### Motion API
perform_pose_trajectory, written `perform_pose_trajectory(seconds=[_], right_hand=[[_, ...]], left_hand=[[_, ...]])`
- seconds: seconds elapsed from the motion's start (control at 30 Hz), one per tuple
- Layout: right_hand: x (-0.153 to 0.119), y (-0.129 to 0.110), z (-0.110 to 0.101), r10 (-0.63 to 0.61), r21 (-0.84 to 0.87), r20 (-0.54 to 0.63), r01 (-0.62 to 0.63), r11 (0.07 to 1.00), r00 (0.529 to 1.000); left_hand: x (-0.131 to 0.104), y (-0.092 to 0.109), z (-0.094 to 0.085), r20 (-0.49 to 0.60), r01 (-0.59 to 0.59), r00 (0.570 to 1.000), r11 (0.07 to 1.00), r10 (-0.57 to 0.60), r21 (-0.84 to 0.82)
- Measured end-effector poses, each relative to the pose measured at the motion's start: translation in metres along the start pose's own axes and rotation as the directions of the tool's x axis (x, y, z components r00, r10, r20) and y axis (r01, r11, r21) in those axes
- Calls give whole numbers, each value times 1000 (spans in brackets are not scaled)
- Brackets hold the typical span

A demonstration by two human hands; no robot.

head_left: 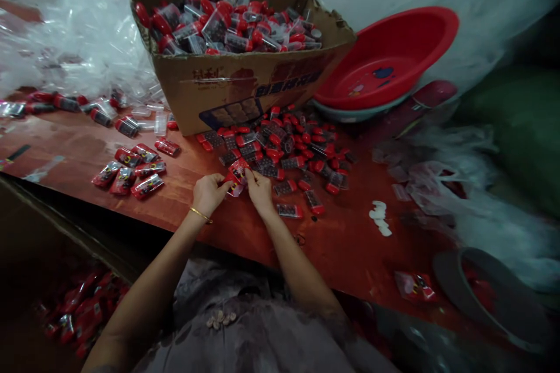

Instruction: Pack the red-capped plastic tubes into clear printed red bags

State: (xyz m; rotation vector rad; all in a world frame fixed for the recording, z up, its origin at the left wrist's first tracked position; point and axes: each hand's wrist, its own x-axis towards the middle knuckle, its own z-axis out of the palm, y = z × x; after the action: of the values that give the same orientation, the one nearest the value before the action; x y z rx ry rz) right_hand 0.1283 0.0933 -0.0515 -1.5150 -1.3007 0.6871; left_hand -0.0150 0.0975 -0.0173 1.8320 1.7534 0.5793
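Between my two hands is a small red printed plastic packet point(237, 176), held over the table near its front edge. My left hand point(210, 193) pinches its left side; a gold bangle circles that wrist. At the packet's right edge my right hand point(259, 187) pinches with thumb and finger. Just beyond lies a pile of small clear tubes with red caps point(284, 143) and dark contents. To the left rests a group of filled, shiny red packets point(131, 170). What is inside the held packet cannot be made out.
A cardboard box point(245, 84) heaped with red-capped tubes stands behind the pile. Red basin point(389, 58) leans at back right. Clear plastic bags point(96, 29) lie at left. White pieces point(380, 218) and a grey container point(490, 297) are on the right. More red packets point(83, 309) lie below the table.
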Motion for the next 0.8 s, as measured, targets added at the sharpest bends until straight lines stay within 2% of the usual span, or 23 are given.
perform_pose_trajectory(seconds=[0.1,0.17,0.27,0.33,0.4,0.43,0.5,0.57,0.67,0.8], right_hand=[[3,3,-4,18,29,-29,-17,999,999],[2,4,-5,17,16,-34,-16,1000,999],[-3,1,-7,16,-28,-94,-18,999,995],[-6,-3,-9,21,-49,-159,-29,998,987],[-10,-8,-13,12,-29,-184,-18,999,983],[-12,-11,-14,4,-3,-172,-5,1000,985],[-20,-16,-16,-12,54,-125,19,998,992],[-31,-20,-16,-12,92,-87,20,996,996],[-49,-21,-15,-12,92,-94,21,996,995],[-62,-17,-28,-77,-62,-50,74,995,996]], left_hand=[[7,-1,-4,-37,-49,998,974,58,221],[8,1,-5,-114,-108,983,951,146,288],[1,8,-5,-287,-167,926,949,244,267],[-9,14,-5,-322,-203,916,968,240,145],[-20,19,-1,-243,-216,953,969,182,-120],[-24,21,3,-183,-195,972,936,145,-293],[-32,24,10,-79,-99,995,779,63,-620],[-37,28,16,8,40,998,586,-57,-809],[-43,33,19,148,226,966,408,-213,-885],[-49,38,20,213,296,943,353,-256,-887]])
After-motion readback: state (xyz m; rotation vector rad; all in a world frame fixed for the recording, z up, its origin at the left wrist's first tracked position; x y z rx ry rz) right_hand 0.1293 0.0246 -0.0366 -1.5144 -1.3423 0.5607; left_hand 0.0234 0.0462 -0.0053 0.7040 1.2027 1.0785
